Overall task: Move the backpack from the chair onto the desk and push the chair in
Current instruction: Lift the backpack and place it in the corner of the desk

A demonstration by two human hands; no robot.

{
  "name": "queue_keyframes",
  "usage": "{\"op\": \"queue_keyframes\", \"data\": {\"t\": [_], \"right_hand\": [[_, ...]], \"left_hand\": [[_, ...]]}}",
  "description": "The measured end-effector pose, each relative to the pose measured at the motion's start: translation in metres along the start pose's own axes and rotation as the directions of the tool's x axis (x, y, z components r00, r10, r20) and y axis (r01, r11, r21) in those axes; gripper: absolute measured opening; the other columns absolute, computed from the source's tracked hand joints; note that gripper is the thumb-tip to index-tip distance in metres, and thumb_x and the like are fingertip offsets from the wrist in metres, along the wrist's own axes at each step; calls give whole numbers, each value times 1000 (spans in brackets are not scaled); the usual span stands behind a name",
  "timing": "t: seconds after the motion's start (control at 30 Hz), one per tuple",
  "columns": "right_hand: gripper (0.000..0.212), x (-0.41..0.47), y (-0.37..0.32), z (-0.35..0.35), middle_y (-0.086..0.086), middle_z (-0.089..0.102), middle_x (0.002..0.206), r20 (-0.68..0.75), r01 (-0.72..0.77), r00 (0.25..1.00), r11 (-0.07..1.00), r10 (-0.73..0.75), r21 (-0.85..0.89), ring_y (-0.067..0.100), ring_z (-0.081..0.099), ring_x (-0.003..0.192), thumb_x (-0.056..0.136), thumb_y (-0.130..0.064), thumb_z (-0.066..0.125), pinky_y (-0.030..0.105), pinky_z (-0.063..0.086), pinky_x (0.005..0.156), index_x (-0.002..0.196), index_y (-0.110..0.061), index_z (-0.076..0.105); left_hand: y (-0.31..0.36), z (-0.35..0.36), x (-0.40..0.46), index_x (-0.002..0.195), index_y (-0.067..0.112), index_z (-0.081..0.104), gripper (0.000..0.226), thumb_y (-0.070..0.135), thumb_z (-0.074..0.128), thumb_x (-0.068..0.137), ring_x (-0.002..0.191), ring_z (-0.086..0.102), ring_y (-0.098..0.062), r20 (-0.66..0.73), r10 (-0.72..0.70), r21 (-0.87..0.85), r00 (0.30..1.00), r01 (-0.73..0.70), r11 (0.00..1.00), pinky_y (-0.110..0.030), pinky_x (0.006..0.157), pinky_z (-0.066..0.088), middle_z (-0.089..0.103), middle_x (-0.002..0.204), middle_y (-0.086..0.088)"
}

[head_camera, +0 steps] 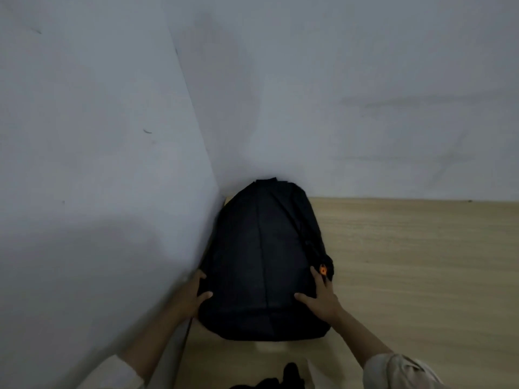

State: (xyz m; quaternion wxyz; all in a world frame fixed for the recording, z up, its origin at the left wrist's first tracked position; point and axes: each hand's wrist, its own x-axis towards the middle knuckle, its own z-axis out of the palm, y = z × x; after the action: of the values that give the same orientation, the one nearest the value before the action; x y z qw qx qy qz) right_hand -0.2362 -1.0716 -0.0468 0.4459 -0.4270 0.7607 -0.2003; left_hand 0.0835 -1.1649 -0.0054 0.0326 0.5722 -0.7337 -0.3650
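A black backpack with a small orange tag on its right side lies flat on the light wooden desk, pushed into the corner where two white walls meet. My left hand grips its lower left side, wedged between the bag and the left wall. On the bag's lower right side rests my right hand, thumb on top and fingers along the edge by the orange tag. The chair is out of sight.
White walls close the desk on the left and at the back. Bare desk surface stretches to the right of the bag. A dark object shows at the bottom edge of the frame, below the desk's front.
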Motion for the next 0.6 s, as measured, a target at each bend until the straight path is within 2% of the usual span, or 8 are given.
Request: {"op": "queue_keyframes", "data": {"t": [0.07,0.17,0.27,0.33,0.37,0.47,0.6], "right_hand": [[96,2,-18,14,11,5,161,44,40,998,999,-41,11,33,19,146,84,-44,67,48,22,119,152,-28,2],[98,4,-31,17,12,4,161,47,69,996,998,-69,0,32,18,147,85,-44,67,45,21,120,153,-25,-1],[102,0,-30,13,12,4,160,70,115,991,993,-115,8,31,16,147,84,-42,69,44,21,120,152,-26,-4],[106,-6,-26,15,13,1,160,68,151,987,988,-148,-43,31,14,147,82,-41,71,45,21,120,152,-27,-8],[109,-9,-24,17,14,-1,160,62,163,985,983,-158,-80,32,13,147,81,-43,72,46,20,120,151,-27,-10],[114,-16,-18,28,14,-9,160,77,162,986,971,-151,-177,37,13,146,77,-50,73,46,20,120,150,-32,-14],[118,-19,-13,37,17,-15,158,103,129,989,964,-107,-232,41,9,146,72,-56,74,47,18,120,149,-39,-14]], "left_hand": [[-10,-8,-1,133,4,37,43,12,53,94,117,54,-27,-24,-44,68,999,46,997,-32,95,45,54,133,-17],[-6,-6,1,142,2,25,51,7,46,96,122,51,-29,-70,-71,76,995,76,994,-29,97,40,48,140,-19],[-5,4,-2,148,7,14,59,12,43,97,116,51,-35,-181,-43,92,983,60,994,-35,99,42,45,135,-25],[-5,16,-7,150,14,15,63,22,48,96,111,51,-36,-263,-63,139,963,103,985,-37,95,46,43,132,-26],[-6,24,-10,150,16,16,66,30,49,95,115,49,-36,-272,-66,147,960,109,983,-38,97,46,40,135,-25],[-15,39,-15,151,23,10,81,52,53,88,133,34,-37,-218,-41,149,975,75,986,-43,109,36,24,147,-22],[-27,31,-8,150,30,3,106,76,53,69,136,28,-33,-138,-10,108,990,25,994,-43,113,32,17,150,-16]]}}
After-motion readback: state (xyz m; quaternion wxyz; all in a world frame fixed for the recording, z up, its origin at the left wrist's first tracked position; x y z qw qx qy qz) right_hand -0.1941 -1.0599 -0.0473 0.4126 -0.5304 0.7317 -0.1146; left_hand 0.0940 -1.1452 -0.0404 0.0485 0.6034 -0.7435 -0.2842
